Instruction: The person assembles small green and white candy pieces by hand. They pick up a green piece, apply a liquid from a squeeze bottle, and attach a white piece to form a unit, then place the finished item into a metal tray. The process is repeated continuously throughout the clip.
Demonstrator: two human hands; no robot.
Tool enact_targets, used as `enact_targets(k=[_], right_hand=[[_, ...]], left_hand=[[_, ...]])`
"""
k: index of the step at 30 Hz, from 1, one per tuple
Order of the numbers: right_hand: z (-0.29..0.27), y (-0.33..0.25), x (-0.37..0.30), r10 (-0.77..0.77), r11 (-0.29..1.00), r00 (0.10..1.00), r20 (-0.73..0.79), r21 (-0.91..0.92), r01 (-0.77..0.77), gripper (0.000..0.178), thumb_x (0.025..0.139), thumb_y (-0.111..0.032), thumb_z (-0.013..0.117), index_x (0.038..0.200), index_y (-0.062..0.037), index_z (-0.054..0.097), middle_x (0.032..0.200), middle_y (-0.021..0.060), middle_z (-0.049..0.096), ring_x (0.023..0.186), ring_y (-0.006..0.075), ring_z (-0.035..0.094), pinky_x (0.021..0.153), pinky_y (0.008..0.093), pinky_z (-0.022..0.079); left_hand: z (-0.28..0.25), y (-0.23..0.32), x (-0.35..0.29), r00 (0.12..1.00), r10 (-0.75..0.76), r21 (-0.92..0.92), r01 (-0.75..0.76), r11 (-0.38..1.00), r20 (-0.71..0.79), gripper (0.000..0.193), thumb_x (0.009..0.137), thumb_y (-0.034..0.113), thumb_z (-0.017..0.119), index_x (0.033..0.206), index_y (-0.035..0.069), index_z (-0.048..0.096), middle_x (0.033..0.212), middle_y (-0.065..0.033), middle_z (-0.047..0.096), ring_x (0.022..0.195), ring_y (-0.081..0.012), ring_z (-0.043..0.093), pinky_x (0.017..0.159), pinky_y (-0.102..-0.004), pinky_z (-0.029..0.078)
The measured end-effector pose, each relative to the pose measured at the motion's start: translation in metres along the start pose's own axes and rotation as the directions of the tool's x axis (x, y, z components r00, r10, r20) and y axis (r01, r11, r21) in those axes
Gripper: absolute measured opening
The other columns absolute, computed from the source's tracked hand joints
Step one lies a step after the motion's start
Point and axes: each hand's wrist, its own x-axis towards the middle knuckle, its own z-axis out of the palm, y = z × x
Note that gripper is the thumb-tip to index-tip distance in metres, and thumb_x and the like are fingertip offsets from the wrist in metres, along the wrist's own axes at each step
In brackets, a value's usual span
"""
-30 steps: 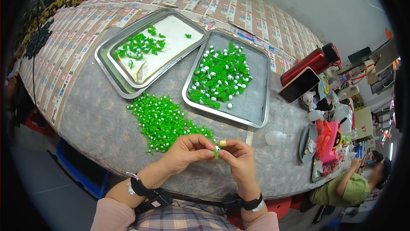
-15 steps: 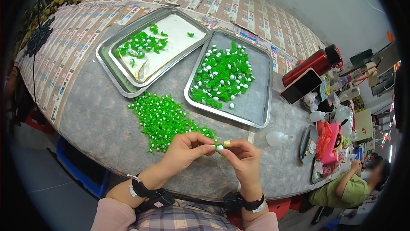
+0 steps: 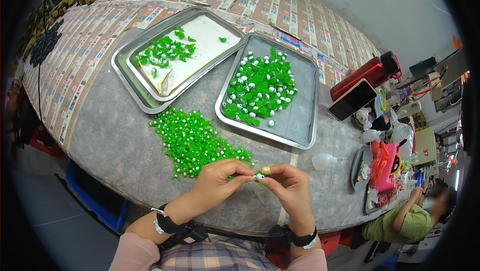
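Observation:
My left hand (image 3: pixel 219 183) and my right hand (image 3: pixel 290 187) meet over the near edge of the table. Thumb and fingers of both are pinched on one small green plastic piece with a white ball (image 3: pixel 259 176); a black spot shows on the ball. Yellow tape wraps a right fingertip. Just beyond my left hand spreads a heap of small green pieces with white dots (image 3: pixel 192 141). Farther off, a metal tray (image 3: pixel 311 121) holds many green pieces with white balls (image 3: pixel 260 88). To its left, stacked trays (image 3: pixel 120 68) carry similar green pieces (image 3: pixel 167 51) on a white surface.
At right lie a red bottle (image 3: pixel 362 77), a phone (image 3: pixel 352 100) leaning on it and a white squeeze bottle (image 3: pixel 324 162). Past them are a pink holder (image 3: pixel 386 173) and a dark dish (image 3: pixel 359 171). A person in green (image 3: pixel 400 223) sits at the far right.
The white ball between my fingers has turned, and its black spot now shows. My right hand has shifted slightly to the right; the trays and heap look the same.

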Motion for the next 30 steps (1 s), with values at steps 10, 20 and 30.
enact_targets(k=[10, 20, 30], right_hand=[[-0.006, 0.009, 0.005, 0.145, 0.966, 0.982, 0.122, 0.198, -0.167, 0.023, 0.077, -0.005, 0.055, 0.098, 0.0047, 0.054, 0.088, 0.0097, 0.058, 0.078, 0.0138, 0.056, 0.071, 0.0238, 0.046], [-0.006, 0.022, 0.004, 0.101, 0.961, 0.995, -0.021, 0.26, -0.092, 0.018, 0.077, -0.007, 0.057, 0.092, 0.0018, 0.056, 0.085, 0.0093, 0.059, 0.074, 0.0124, 0.056, 0.064, 0.0221, 0.045], [-0.024, 0.019, -0.002, -0.071, 0.775, 0.996, -0.062, -0.632, 0.016, 0.013, 0.068, -0.01, 0.062, 0.076, -0.0016, 0.057, 0.069, 0.0073, 0.055, 0.058, 0.0181, 0.053, 0.053, 0.0267, 0.042]], left_hand=[[0.002, 0.0, 0.002, 0.958, 0.284, 0.355, -0.281, 0.892, 0.044, 0.011, 0.066, 0.007, 0.064, 0.075, 0.004, 0.059, 0.074, -0.0063, 0.059, 0.065, -0.0206, 0.057, 0.057, -0.0282, 0.044], [0.001, 0.006, 0.006, 0.99, -0.119, 0.182, 0.104, 0.978, 0.076, 0.008, 0.071, 0.009, 0.06, 0.076, 0.002, 0.058, 0.07, -0.0071, 0.057, 0.062, -0.0164, 0.055, 0.056, -0.0254, 0.043], [-0.089, 0.02, 0.075, 0.785, 0.272, 0.184, -0.203, 0.962, -0.557, 0.03, 0.073, 0.007, 0.06, 0.102, 0.0, 0.052, 0.099, -0.0074, 0.054, 0.092, -0.0118, 0.05, 0.077, -0.0253, 0.042]])
